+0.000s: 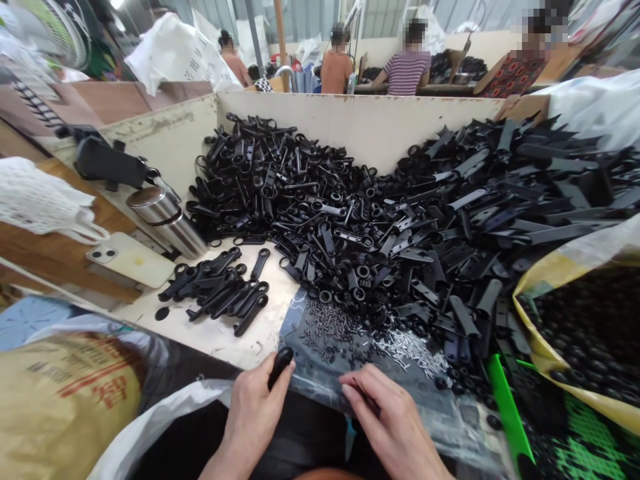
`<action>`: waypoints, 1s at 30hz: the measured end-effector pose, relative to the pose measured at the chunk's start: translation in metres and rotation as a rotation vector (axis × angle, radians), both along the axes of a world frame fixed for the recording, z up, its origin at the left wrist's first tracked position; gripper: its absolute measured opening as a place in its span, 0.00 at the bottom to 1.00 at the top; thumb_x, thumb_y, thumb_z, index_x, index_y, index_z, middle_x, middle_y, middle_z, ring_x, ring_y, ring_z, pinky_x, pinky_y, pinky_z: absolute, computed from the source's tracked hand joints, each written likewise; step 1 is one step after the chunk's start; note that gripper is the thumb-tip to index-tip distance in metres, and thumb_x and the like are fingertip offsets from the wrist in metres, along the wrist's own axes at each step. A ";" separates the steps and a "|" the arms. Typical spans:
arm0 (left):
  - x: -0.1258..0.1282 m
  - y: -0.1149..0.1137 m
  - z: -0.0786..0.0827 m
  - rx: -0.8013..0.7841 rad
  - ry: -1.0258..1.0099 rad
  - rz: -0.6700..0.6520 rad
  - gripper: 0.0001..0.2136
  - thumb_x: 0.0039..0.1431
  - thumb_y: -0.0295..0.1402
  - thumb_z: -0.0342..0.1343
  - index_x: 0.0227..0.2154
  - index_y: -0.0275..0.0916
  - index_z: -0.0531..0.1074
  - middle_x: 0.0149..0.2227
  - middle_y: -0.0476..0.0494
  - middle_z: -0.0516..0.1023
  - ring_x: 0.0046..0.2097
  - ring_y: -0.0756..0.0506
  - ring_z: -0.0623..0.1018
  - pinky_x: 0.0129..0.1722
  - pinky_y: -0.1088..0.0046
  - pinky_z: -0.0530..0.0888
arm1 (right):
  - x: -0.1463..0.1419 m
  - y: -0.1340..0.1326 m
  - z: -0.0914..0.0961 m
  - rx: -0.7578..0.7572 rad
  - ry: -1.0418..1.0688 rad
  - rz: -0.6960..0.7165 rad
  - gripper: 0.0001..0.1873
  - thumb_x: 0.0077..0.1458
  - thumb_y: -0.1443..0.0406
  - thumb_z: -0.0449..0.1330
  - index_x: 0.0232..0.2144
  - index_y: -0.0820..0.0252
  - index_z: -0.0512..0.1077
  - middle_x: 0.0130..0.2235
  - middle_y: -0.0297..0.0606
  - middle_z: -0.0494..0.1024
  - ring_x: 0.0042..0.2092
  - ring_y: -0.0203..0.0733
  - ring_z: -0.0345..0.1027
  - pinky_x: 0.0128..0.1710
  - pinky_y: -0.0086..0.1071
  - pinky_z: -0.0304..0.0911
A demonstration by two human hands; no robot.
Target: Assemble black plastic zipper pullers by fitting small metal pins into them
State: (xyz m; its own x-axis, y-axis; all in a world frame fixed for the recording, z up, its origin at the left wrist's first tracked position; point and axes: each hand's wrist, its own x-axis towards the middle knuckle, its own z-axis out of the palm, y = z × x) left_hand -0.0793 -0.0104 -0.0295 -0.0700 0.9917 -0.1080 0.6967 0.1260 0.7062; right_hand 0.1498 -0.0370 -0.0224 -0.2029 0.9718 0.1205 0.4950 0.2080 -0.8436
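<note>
My left hand (253, 408) is closed around a black plastic handle piece (281, 362), its rounded end standing up between thumb and fingers. My right hand (389, 412) has curled fingers with the thumb close to the index finger; something dark shows within the grip, too hidden to name. Just beyond the hands, small dark screws (333, 327) and silvery metal pins (411, 352) lie scattered on a dark sheet (320, 380). To the left, a group of black handle pieces (225, 287) rests on the pale tabletop (220, 343).
A large heap of black plastic parts (320, 207) fills the walled bench. Left stand a steel flask (167, 220) and a phone (131, 260). A yellow-edged sack (530, 293) and a green crate (507, 407) are at right. Several people sit at the back.
</note>
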 end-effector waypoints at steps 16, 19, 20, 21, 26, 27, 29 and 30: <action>0.000 -0.011 0.003 -0.282 -0.758 0.356 0.24 0.49 0.56 0.67 0.29 0.37 0.72 0.17 0.61 0.57 0.19 0.56 0.56 0.20 0.80 0.50 | -0.067 0.064 0.001 0.153 -0.598 0.221 0.08 0.64 0.73 0.61 0.33 0.58 0.75 0.36 0.37 0.77 0.30 0.38 0.74 0.27 0.27 0.59; 0.007 -0.007 0.017 -0.354 -0.849 0.382 0.25 0.46 0.55 0.70 0.29 0.37 0.72 0.19 0.61 0.55 0.20 0.57 0.54 0.20 0.81 0.49 | -0.058 0.061 0.007 0.137 -0.475 0.180 0.09 0.66 0.71 0.58 0.35 0.57 0.76 0.36 0.36 0.77 0.31 0.37 0.73 0.30 0.27 0.61; 0.009 -0.006 0.022 -0.376 -0.872 0.377 0.25 0.45 0.55 0.71 0.29 0.37 0.72 0.20 0.61 0.55 0.20 0.57 0.53 0.19 0.82 0.48 | -0.054 0.060 0.010 0.114 -0.359 0.149 0.09 0.67 0.69 0.57 0.36 0.57 0.76 0.35 0.35 0.77 0.31 0.37 0.72 0.31 0.27 0.62; 0.012 -0.005 0.026 -0.390 -0.891 0.368 0.26 0.45 0.56 0.71 0.30 0.37 0.72 0.20 0.62 0.54 0.20 0.57 0.52 0.19 0.82 0.48 | -0.050 0.057 0.013 0.084 -0.224 0.114 0.09 0.67 0.68 0.57 0.35 0.56 0.77 0.34 0.35 0.76 0.32 0.37 0.71 0.31 0.27 0.63; 0.028 -0.005 0.038 -0.393 -0.942 0.291 0.25 0.46 0.56 0.70 0.30 0.36 0.74 0.17 0.61 0.56 0.19 0.58 0.52 0.19 0.81 0.47 | -0.037 0.040 0.024 -0.035 0.198 0.000 0.09 0.65 0.63 0.61 0.33 0.56 0.80 0.31 0.34 0.75 0.29 0.37 0.67 0.28 0.28 0.61; 0.031 -0.005 0.039 -0.396 -0.949 0.278 0.26 0.46 0.56 0.71 0.30 0.36 0.74 0.16 0.61 0.57 0.19 0.58 0.53 0.19 0.81 0.48 | -0.036 0.038 0.025 -0.039 0.225 -0.015 0.09 0.64 0.63 0.61 0.33 0.56 0.80 0.31 0.34 0.75 0.29 0.37 0.66 0.28 0.28 0.60; 0.037 -0.005 0.039 -0.405 -0.962 0.265 0.26 0.44 0.56 0.71 0.29 0.36 0.74 0.16 0.61 0.58 0.18 0.58 0.53 0.19 0.81 0.48 | -0.033 0.034 0.025 -0.041 0.260 -0.040 0.09 0.64 0.62 0.61 0.33 0.56 0.81 0.31 0.34 0.75 0.29 0.37 0.66 0.28 0.28 0.60; 0.039 -0.006 0.039 -0.409 -0.969 0.261 0.27 0.43 0.57 0.72 0.29 0.36 0.74 0.16 0.61 0.58 0.18 0.58 0.53 0.19 0.81 0.48 | -0.031 0.032 0.024 -0.041 0.272 -0.049 0.09 0.64 0.62 0.61 0.33 0.56 0.81 0.31 0.34 0.75 0.29 0.37 0.66 0.28 0.28 0.61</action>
State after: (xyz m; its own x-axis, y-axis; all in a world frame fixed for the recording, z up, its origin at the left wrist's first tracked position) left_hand -0.0404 -0.0159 0.0099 0.0194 0.8346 -0.5506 -0.2172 0.5410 0.8125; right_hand 0.1183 -0.0047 0.0019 -0.1209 0.9849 0.1240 0.2580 0.1518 -0.9541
